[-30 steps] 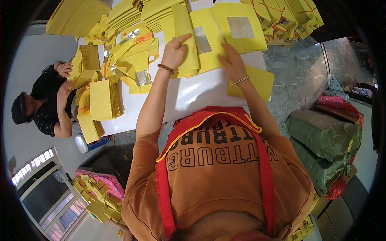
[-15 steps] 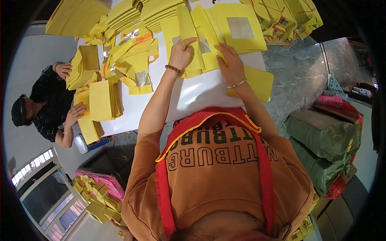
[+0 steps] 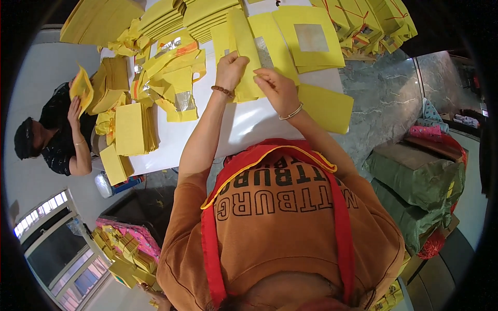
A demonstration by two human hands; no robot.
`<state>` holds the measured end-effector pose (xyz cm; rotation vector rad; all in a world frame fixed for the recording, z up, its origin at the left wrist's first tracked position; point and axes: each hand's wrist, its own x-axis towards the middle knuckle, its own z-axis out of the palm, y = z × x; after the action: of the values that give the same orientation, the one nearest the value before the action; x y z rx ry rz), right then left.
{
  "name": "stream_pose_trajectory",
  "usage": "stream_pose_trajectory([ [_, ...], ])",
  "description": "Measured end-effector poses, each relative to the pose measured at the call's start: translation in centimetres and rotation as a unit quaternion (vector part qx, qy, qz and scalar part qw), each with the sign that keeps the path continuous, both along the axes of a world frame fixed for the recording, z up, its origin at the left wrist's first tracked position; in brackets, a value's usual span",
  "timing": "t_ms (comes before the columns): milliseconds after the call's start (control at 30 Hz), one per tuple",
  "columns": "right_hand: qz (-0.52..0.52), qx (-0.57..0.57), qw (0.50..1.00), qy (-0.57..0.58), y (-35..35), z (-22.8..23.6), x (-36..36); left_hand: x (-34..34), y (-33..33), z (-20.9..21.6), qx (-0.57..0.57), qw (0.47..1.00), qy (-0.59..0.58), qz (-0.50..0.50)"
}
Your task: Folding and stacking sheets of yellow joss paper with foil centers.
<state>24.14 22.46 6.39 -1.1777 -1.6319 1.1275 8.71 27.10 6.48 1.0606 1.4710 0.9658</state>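
On the white tabletop in front of me lies a folded yellow paper sheet. My left hand is closed at its near left part, thumb over the curled fingers. My right hand hovers at the sheet's right edge, thumb and fingertips pinched together there; the paper between them is barely visible. Just right of it lies a second yellow sheet with a silver patch partly covered. Farther right rests a stack of yellow sheets, a silver-grey square on top. Plain yellow paper lies beside my right wrist.
Torn yellow wrapping and a yellow paper stack occupy the left side. Taller yellow stacks stand at the far edge; red-tied bundles sit far right. A co-worker lifts yellow paper at left. Green-wrapped boxes stand right.
My right hand has moved left and nearer me, from the second sheet to the folded sheet's edge. My left hand has curled in its index finger. The co-worker has raised a piece of yellow paper.
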Motion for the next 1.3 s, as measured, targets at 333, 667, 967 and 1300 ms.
stream_pose_trajectory([
  [333, -0.141, -0.208, 0.922, 0.294, 2.9, -2.2, 4.4, -3.8, -0.9, 0.9, -0.012, 0.985, -0.171, 0.005],
  [667, 0.082, -0.345, 0.868, 0.348, 1.8, 0.2, 1.6, -4.0, -4.1, 7.4, 0.233, 0.970, 0.052, -0.056],
  [967, 0.186, -0.387, 0.777, 0.460, -0.1, 1.2, 0.0, 2.4, -8.3, 6.3, 0.193, 0.928, 0.285, -0.140],
  [1300, 0.145, -0.442, 0.726, 0.506, 0.2, -1.1, 1.7, -1.2, -8.3, 4.3, 0.409, 0.817, 0.406, 0.002],
])
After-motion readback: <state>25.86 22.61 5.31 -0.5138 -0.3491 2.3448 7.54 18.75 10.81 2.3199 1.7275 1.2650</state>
